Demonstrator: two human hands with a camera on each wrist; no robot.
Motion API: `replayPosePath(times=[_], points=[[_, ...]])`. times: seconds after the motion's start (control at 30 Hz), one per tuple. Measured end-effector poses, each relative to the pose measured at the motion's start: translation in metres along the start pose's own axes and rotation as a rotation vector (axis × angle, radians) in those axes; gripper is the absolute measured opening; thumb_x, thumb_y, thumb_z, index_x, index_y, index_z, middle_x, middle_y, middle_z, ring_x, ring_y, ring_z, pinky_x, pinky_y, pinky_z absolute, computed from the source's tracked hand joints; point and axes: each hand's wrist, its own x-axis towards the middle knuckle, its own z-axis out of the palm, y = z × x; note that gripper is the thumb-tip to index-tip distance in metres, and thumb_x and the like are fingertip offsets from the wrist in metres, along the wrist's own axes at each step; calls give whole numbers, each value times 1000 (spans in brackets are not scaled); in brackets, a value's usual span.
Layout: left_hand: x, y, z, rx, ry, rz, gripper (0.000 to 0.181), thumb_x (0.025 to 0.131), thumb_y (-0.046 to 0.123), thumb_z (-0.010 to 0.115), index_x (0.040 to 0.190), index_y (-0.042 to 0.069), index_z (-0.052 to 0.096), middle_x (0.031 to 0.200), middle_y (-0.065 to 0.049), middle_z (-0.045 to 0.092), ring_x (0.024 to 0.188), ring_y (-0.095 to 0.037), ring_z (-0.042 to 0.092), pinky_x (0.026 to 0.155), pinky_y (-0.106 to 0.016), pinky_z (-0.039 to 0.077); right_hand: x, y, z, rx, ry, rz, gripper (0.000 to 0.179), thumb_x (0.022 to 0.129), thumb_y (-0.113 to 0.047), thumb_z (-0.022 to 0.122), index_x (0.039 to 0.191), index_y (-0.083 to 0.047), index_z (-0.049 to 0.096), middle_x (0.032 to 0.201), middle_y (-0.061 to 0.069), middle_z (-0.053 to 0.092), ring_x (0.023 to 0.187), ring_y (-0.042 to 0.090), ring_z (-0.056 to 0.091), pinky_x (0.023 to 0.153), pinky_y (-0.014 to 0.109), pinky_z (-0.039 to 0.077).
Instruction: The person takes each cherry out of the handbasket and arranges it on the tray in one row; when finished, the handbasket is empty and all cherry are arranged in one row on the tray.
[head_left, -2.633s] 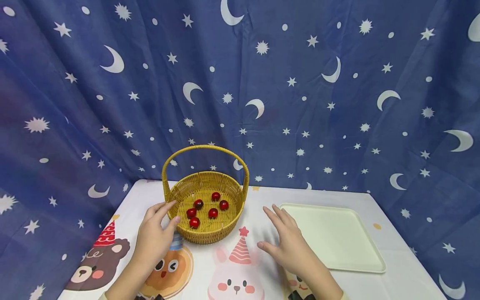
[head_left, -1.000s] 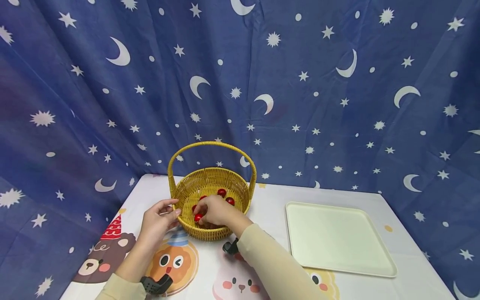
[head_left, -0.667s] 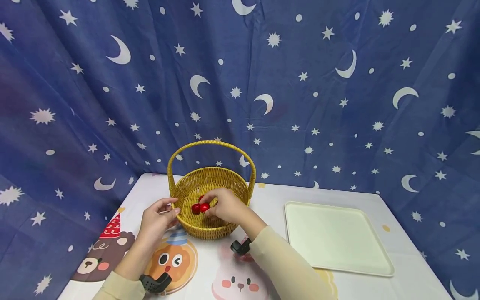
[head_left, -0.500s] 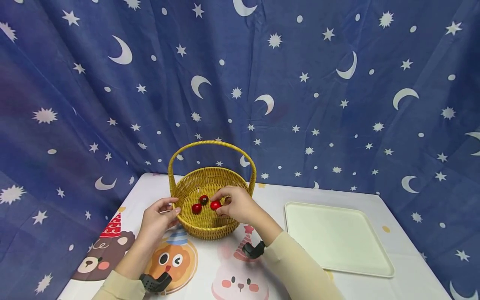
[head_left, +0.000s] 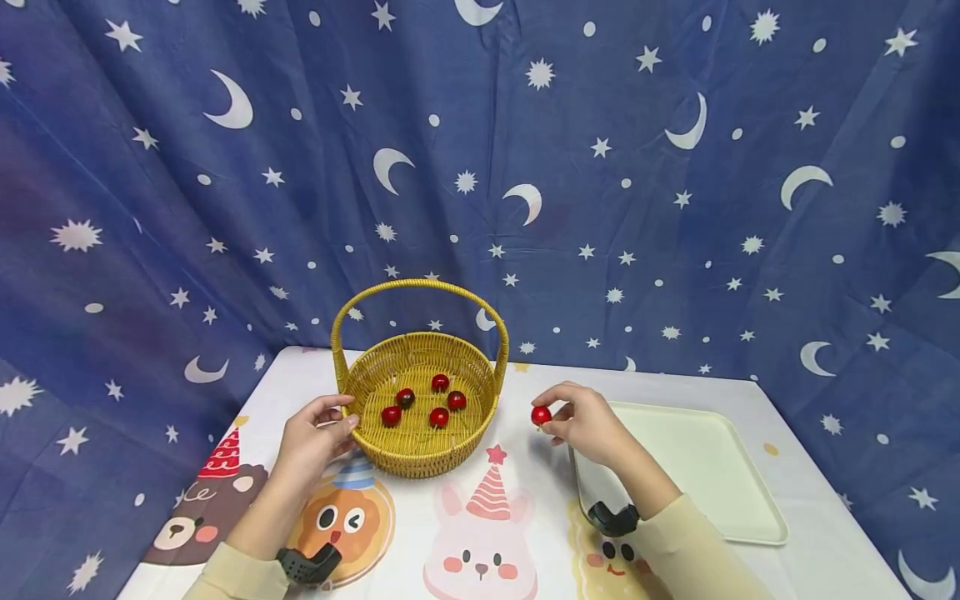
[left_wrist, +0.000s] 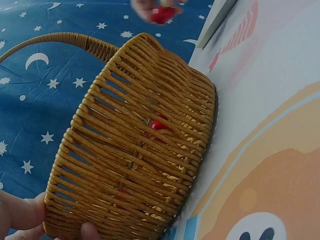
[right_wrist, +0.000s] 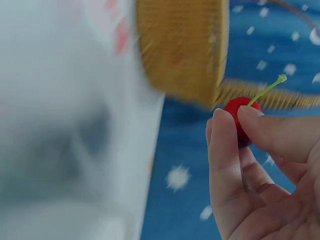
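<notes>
My right hand (head_left: 588,423) pinches a red cherry (head_left: 541,415) between thumb and fingers, above the table between basket and tray. In the right wrist view a green stem sticks out of that cherry (right_wrist: 242,117). My left hand (head_left: 311,433) grips the left rim of a yellow woven basket (head_left: 420,462) with a tall arched handle. Several dark red cherries (head_left: 438,417) lie spread over the basket's floor. Through the weave, the left wrist view shows a cherry (left_wrist: 158,125); the left fingers (left_wrist: 22,212) touch the rim there.
A pale cream rectangular tray (head_left: 697,467) lies at the right, its left edge partly behind my right hand and wrist. The white tablecloth (head_left: 517,500) carries printed cartoon animals. A blue star-and-moon curtain (head_left: 480,167) hangs right behind the table.
My right hand reached into the basket, took hold of a cherry, lifted it out and carried it right towards the tray. My left hand moved onto the basket's rim and has stayed there.
</notes>
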Motion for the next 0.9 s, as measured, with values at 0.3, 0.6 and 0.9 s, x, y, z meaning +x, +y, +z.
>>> replayPosePath(times=[0.3,0.6,0.9], points=[[0,-2,0,-9,5,0,43,100,0,72,142,-1,60,102,-1,51,81,-10,62,72,-27,66,-4,59,-34,-120,38,126,31,87,12,77,114,-2,77,116,18,69,80,21,66,61,35,67],[-1,0,1,1,11,1,44,101,1,71,144,-1,59,103,-1,50,82,-10,63,74,-28,67,-6,80,-38,-147,10,190,32,86,13,76,112,-6,78,107,13,70,70,20,63,55,31,61],[0,0,1,5,13,-3,44,102,2,70,144,0,59,105,-2,50,83,-11,63,74,-28,67,-5,80,-43,-144,-1,175,40,86,13,76,122,-5,77,117,17,72,70,21,64,56,34,62]])
